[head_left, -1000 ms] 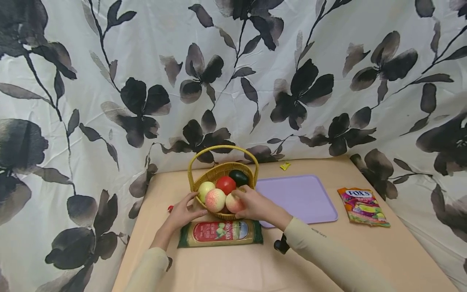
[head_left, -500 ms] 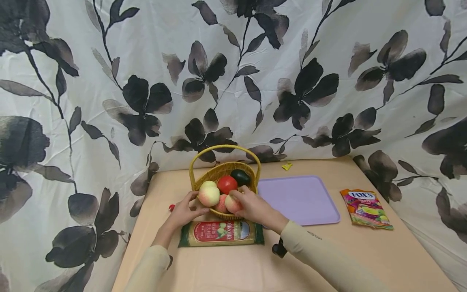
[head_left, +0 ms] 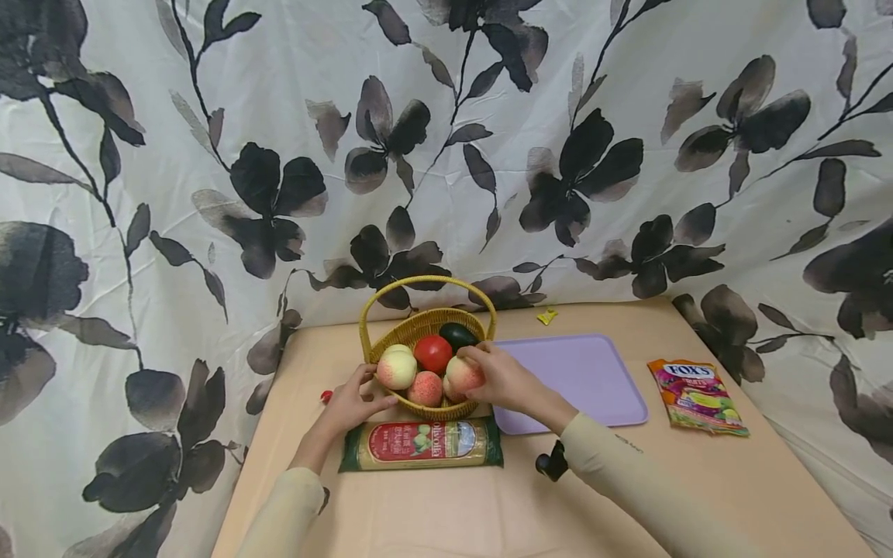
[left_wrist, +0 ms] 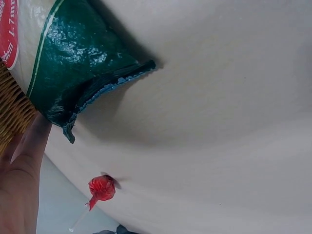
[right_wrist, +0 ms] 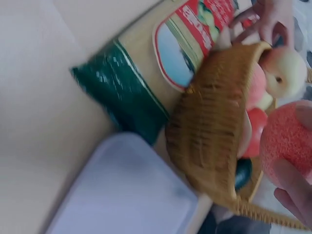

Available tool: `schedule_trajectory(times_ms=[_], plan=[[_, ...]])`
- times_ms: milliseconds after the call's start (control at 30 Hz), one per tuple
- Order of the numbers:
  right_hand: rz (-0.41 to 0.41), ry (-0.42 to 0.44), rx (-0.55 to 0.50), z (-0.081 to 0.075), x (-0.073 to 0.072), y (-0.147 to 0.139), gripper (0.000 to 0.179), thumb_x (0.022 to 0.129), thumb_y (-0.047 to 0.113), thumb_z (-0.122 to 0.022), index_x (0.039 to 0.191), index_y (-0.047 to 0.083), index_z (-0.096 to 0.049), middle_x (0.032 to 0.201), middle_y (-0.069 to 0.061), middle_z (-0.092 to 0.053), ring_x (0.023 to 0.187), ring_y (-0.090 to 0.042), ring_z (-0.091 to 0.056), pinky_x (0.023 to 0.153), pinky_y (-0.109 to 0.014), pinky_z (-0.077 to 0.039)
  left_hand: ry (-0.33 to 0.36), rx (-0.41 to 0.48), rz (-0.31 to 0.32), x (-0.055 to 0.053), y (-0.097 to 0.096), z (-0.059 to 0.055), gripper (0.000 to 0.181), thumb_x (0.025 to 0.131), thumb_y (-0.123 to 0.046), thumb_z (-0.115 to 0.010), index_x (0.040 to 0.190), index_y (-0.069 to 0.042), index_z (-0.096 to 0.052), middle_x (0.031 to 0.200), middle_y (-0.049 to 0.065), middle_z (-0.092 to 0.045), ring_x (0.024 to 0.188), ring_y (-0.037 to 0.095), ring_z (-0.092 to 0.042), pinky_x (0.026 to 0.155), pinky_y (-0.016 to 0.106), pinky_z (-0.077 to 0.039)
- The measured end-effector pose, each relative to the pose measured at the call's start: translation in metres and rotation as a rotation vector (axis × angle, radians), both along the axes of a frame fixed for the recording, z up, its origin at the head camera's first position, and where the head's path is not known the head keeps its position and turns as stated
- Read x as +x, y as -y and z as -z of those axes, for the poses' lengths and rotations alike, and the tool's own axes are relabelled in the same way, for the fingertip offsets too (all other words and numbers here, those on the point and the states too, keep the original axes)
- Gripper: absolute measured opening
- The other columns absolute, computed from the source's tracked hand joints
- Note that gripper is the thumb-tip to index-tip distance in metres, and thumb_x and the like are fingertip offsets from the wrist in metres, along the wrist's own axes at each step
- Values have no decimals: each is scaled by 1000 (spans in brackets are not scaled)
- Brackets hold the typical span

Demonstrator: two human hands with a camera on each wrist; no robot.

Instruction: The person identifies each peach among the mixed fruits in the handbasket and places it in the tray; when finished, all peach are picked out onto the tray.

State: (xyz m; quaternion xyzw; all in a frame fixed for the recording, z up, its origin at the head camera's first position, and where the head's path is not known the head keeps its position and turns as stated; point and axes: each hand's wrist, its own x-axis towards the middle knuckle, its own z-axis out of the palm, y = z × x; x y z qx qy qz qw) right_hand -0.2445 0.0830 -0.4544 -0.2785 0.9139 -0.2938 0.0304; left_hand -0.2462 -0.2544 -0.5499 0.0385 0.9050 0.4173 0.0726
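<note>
A yellow wicker basket [head_left: 446, 409] with a tall handle holds toy-like fruit. At its front left, my left hand [head_left: 351, 404] holds the rim, thumb against the front wall. My right hand [head_left: 505, 380] pinches a pink peach [right_wrist: 283, 141] between thumb and fingers above the basket's right front. Inside are a pale peach [head_left: 396, 370] at the left, a redder peach [head_left: 425, 390] at the front, a red tomato [head_left: 433, 353] and a dark green, avocado-like oval [head_left: 457, 335]. Another pale fruit under the held peach is partly hidden.
A spaghetti packet [head_left: 422, 444] lies before the basket. A lilac tray [head_left: 568, 380] is right of it, with a FOX'S candy bag [head_left: 698, 397] farther right. A yellow wrapped candy [head_left: 546, 317] lies behind the tray; a red lollipop [left_wrist: 102, 187] is beside my left hand.
My right hand has raised the pink peach and shifted slightly right. The pale peach at the basket's front has rolled left, uncovering the redder one. My left hand has stayed at the rim.
</note>
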Motion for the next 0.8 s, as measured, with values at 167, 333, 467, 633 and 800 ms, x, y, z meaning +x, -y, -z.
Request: schedule_trajectory(times_ms=[167,333,467,633,800], plan=[[31,33,-12,-8,-4,-24,63,82,17,-89,139,13,-62,130,-19,-59,105,-27,-64,85,-43,-62,5,0,-2,1,1,-1,80,86,-55,-82,147,-21,-44,160,29,-43,135,50,-57,108,61,-52],[42,3,17,-5,-8,-48,63,81,20,-90,137,13,-63,127,-18,-62,106,-28,-63,84,-42,-61,7,-2,-3,1,2,-1,80,86,-55,-82,147,-21,-44,161,28,-42,135,49,-57,109,60,-52],[45,-20,47,4,-9,-64,61,79,20,-91,132,8,-65,125,-18,-65,110,-32,-64,86,-45,-60,13,5,-7,1,1,-1,80,84,-55,-83,146,-23,-44,161,26,-42,136,49,-57,110,60,-51],[66,-9,76,19,-8,-77,58,73,16,-92,124,6,-66,113,-16,-66,98,-28,-63,80,-45,-59,11,22,1,-1,1,0,80,84,-55,-83,146,-23,-44,162,24,-42,141,47,-53,111,58,-51],[46,-3,66,38,-4,-84,56,71,13,-91,121,8,-67,107,-13,-66,93,-24,-62,79,-41,-57,18,29,-4,-1,-1,1,79,84,-55,-83,145,-23,-45,163,22,-41,143,46,-51,112,58,-50]])
